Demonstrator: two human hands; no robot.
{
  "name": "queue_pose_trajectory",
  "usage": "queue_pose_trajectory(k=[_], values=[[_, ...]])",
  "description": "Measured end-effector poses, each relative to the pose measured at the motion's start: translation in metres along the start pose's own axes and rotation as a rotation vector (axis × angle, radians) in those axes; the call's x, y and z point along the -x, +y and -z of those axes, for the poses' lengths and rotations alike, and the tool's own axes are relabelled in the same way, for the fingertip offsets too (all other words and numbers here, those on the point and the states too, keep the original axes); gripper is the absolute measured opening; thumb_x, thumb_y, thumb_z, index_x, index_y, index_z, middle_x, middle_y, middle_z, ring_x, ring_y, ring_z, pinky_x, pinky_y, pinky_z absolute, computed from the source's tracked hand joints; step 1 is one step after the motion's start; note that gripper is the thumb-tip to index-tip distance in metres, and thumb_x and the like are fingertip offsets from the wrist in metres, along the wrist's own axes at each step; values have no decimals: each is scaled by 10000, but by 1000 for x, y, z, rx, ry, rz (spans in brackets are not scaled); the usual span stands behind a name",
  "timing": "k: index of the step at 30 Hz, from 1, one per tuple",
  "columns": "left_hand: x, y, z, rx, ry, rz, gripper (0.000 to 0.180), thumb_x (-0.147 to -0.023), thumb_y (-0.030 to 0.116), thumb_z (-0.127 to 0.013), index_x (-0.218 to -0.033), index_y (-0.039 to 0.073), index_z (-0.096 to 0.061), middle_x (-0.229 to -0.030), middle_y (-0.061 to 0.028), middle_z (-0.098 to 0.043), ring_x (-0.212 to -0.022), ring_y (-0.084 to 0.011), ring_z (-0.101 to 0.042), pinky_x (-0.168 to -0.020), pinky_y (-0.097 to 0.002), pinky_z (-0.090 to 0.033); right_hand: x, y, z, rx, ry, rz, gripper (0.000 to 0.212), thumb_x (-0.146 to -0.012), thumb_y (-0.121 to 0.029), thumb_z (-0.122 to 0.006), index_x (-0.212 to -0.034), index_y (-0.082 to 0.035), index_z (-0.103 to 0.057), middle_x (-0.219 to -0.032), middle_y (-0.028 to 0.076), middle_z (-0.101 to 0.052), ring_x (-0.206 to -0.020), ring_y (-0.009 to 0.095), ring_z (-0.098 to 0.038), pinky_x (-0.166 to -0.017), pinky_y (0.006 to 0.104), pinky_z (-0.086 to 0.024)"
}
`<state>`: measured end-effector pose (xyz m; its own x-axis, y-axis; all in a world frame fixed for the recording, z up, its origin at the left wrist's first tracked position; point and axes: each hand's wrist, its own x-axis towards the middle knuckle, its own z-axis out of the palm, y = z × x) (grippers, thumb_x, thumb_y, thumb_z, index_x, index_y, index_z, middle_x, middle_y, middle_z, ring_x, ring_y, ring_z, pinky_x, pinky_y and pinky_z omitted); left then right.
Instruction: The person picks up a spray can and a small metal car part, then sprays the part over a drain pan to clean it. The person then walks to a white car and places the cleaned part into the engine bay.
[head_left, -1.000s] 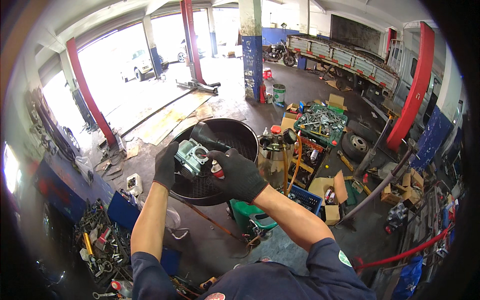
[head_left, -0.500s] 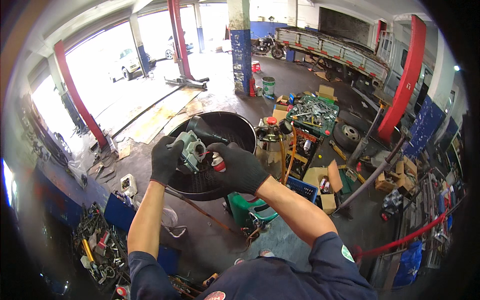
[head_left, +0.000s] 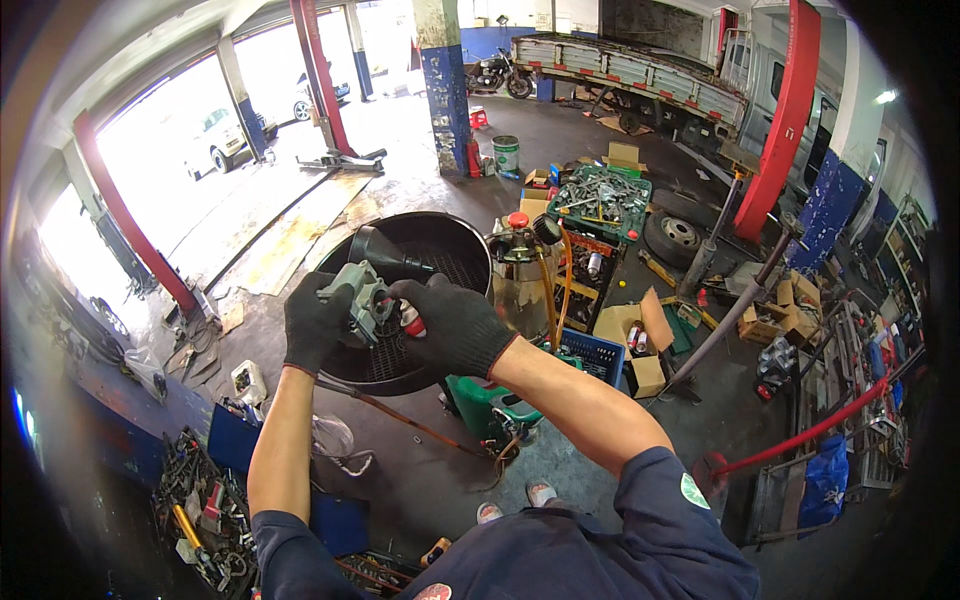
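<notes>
My left hand, in a black knit glove, grips a grey metal casting with a round opening toward the right. My right hand, gloved the same way, is wrapped round a small red-and-white spray can, its top close beside the casting. Most of the can is hidden by my fingers. Both hands are over a wide round black drain pan with a mesh bottom. A black funnel lies in the pan, just beyond the casting.
Right of the pan stands an oil drainer with a clear cylinder and green tank. Beyond are a green crate of tools, cardboard boxes and a tire. Tools crowd the lower left. Red lift posts rise around.
The view has shifted, so the surroundings sit a little further left and up. The casting has turned slightly in my left hand; the can stays close to it in my right.
</notes>
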<state>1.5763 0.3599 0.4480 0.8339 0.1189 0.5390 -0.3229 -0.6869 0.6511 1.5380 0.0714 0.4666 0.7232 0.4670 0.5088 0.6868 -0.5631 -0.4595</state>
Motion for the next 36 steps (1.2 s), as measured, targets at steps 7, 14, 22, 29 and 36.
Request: queue_pose_trajectory(k=[7, 14, 22, 29, 36], values=[[5, 19, 1, -62, 12, -34, 416, -924, 364, -832, -1132, 7, -783, -907, -159, -806, -800, -235, -781, -739, -412, -612, 8, 4, 12, -48, -20, 41, 631, -874, -278, -836, -1469, -242, -632, -1070, 277, -682, -972, 496, -757, -861, 562, -643], [9, 48, -2, -131, 20, -78, 479, -900, 417, -827, -1138, 3, -790, -948, -200, -815, -863, -306, -800, -800, -441, -620, 6, 18, 28, -62, -88, 25, 586, -925, -305, -827, -1474, -226, -637, -1122, 268, -690, -1047, 481, -753, -925, 541, -636], [12, 66, -10, -152, 0, -54, 535, -900, 479, -814, -1151, 6, -796, -971, -203, -817, -882, -314, -800, -826, -450, -617, 8, 30, 38, -93, -66, 80, 573, -923, -292, -813, -1465, -220, -643, -1106, 266, -692, -1034, 481, -753, -922, 545, -633], [13, 70, -15, -162, 9, -96, 471, -890, 393, -831, -1166, 13, -799, -984, -200, -819, -884, -311, -799, -827, -438, -617, 9, 37, 48, -153, -69, 50, 599, -892, -279, -817, -1463, -227, -645, -1137, 267, -692, -1057, 489, -751, -936, 549, -631], [15, 76, -20, -181, 23, -141, 443, -882, 361, -848, -1161, 20, -800, -992, -190, -817, -890, -307, -799, -829, -432, -621, 17, 42, 55, -177, -57, 54, 627, -883, -275, -819, -1480, -214, -637, -1161, 269, -698, -1075, 484, -748, -949, 542, -629]])
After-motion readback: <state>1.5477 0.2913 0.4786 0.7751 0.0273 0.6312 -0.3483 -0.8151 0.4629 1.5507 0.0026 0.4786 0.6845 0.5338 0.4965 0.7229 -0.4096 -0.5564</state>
